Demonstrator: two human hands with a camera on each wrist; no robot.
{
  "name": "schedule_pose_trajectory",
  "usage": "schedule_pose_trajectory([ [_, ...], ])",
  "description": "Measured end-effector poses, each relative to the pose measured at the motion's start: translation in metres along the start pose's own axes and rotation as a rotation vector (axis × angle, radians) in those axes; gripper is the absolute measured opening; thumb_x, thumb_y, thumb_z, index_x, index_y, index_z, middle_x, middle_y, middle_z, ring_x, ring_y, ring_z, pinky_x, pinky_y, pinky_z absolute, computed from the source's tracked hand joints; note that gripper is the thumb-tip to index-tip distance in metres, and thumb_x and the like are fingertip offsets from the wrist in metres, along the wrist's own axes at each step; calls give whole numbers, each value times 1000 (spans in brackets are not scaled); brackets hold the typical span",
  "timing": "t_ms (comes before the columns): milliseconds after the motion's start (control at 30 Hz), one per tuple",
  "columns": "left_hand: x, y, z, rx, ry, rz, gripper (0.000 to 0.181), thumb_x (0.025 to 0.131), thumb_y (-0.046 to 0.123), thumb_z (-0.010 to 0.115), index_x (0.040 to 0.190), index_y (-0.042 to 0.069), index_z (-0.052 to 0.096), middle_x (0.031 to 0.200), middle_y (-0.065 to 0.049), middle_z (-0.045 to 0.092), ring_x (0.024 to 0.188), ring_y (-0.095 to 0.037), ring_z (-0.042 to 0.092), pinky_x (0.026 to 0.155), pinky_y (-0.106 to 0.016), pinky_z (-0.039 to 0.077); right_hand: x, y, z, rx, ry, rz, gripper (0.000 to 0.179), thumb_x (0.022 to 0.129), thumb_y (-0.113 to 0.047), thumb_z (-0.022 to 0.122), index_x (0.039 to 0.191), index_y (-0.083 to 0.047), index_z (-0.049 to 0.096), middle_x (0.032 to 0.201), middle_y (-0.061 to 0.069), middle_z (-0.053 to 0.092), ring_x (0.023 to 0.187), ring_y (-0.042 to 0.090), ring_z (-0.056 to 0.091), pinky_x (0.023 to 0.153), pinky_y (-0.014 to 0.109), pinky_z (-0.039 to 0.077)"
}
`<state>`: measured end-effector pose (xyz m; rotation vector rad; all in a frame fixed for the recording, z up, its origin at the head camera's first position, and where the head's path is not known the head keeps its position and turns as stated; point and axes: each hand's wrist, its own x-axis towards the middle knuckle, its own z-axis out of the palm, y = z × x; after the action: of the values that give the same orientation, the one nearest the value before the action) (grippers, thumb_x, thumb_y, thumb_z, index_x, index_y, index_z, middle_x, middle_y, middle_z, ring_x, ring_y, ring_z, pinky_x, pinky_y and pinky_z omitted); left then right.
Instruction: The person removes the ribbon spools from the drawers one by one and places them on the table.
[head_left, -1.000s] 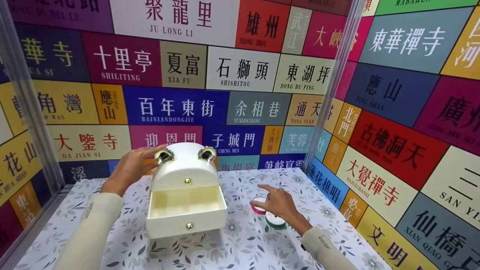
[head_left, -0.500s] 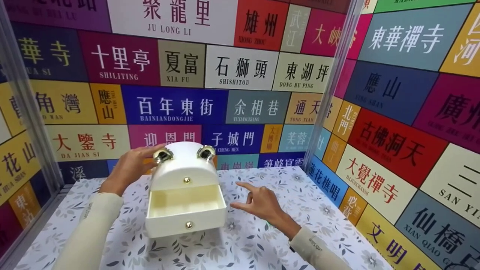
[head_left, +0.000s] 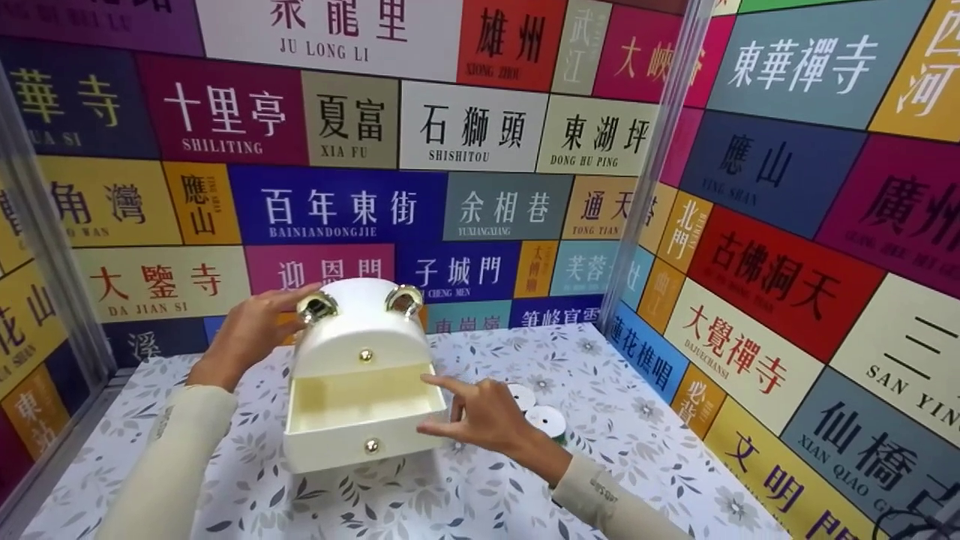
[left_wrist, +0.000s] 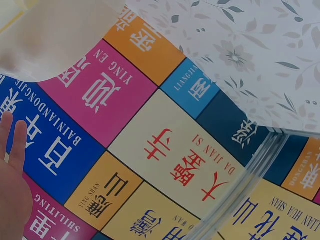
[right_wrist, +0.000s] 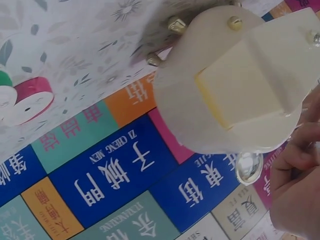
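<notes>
A white drawer box (head_left: 367, 330) with a domed top and two shiny gold eye-like knobs stands on the table. Its lower drawer (head_left: 367, 455) is pulled out, and its inside looks bare. My left hand (head_left: 247, 334) touches the box by the left eye with extended fingers; in the left wrist view the fingers (left_wrist: 17, 145) are straight. At the drawer's right wall is my right hand (head_left: 484, 416), index finger and thumb spread apart near the rim. The right wrist view shows the box (right_wrist: 200, 95) upside down, with part of that hand (right_wrist: 297, 185).
Behind the right hand lie two ribbon spools, a pink-red one (right_wrist: 35, 97) and a green one (right_wrist: 5, 85), with white faces. A floral cloth covers the table (head_left: 217, 480). Colourful panels with printed characters (head_left: 465, 135) form walls behind and beside it.
My right hand has moved left from above the spools to the drawer's right wall. My left hand stays at the left eye. The view has shifted slightly.
</notes>
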<state>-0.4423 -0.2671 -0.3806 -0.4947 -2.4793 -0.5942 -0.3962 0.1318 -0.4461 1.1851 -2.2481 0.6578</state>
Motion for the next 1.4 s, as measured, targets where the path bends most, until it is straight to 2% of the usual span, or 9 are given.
schedule_pose_trajectory([
  [200, 1, -1, -4, 8, -1, -4, 84, 90, 8, 82, 153, 51, 45, 146, -5, 62, 128, -39, 61, 100, -62, 54, 6, -11, 11, -26, 36, -152, 66, 83, -59, 82, 137, -22, 69, 56, -15, 64, 46, -9, 47, 46, 7, 36],
  [633, 1, -1, -2, -22, 6, -13, 80, 91, 9, 81, 152, 50, 47, 145, -3, 63, 128, -36, 62, 101, -58, 55, 7, -30, 44, -46, 42, -323, 55, 82, -50, 87, 130, -29, 73, 62, -14, 70, 52, -7, 59, 53, 10, 48],
  [767, 1, -2, -1, -26, 5, -5, 79, 92, 9, 80, 152, 49, 48, 144, -3, 64, 127, -36, 63, 100, -58, 56, 7, -33, 53, -14, 34, -337, 51, 80, -43, 90, 126, -27, 76, 68, -11, 73, 54, -7, 60, 57, 7, 48],
  [933, 0, -2, 1, -16, 3, 14, 78, 92, 10, 79, 153, 47, 47, 144, -5, 64, 128, -38, 62, 101, -59, 55, 4, -33, 64, 0, 49, -341, 48, 78, -38, 93, 122, -26, 77, 66, -9, 72, 51, -5, 59, 59, 5, 47],
  [1133, 0, -2, 2, 13, 25, 55, 81, 89, 8, 83, 154, 43, 49, 140, -6, 66, 123, -37, 65, 98, -58, 57, 2, -28, 78, -24, 82, -360, 47, 76, -42, 94, 118, -27, 79, 66, -10, 72, 49, -7, 55, 61, 5, 48],
  [1400, -1, -2, 1, 5, 18, 39, 83, 88, 7, 82, 154, 44, 48, 141, -6, 66, 123, -37, 65, 97, -57, 58, 1, -26, 85, -9, 95, -315, 46, 73, -31, 97, 116, -30, 80, 71, -8, 75, 51, -4, 58, 61, 6, 48],
])
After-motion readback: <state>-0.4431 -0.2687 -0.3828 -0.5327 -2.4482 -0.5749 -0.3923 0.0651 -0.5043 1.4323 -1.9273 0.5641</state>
